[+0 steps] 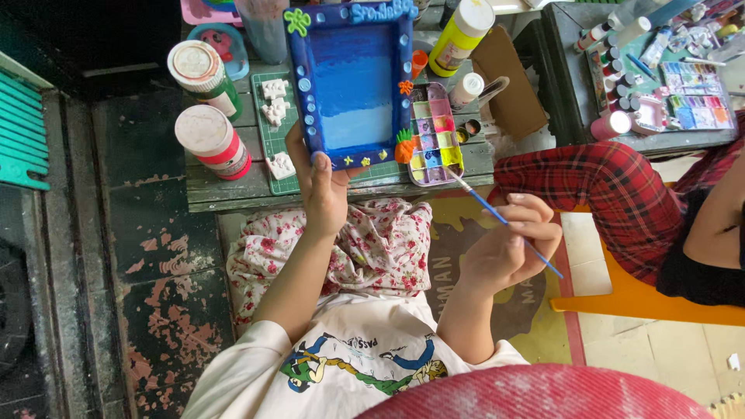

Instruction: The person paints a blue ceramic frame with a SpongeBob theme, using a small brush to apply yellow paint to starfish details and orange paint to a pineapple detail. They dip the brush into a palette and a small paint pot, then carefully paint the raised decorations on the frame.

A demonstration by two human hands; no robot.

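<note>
Head view: the left hand [324, 190] closes its grip on the lower edge of a blue frame [353, 81], thumb on its front, holding it tilted up over the bench [233, 190]. The right hand [508, 244] pinches a blue brush [500, 219], whose tip touches the palette [434, 133] just right of the frame. Two paint bottles [209, 109] stand to the left. Another person's red plaid leg [613, 194] is at right.

Left of my grip I see two red-banded paint bottles [208, 109]; beyond it a yellow bottle [461, 35]; far right, a seated person's red plaid trousers [613, 194].
</note>
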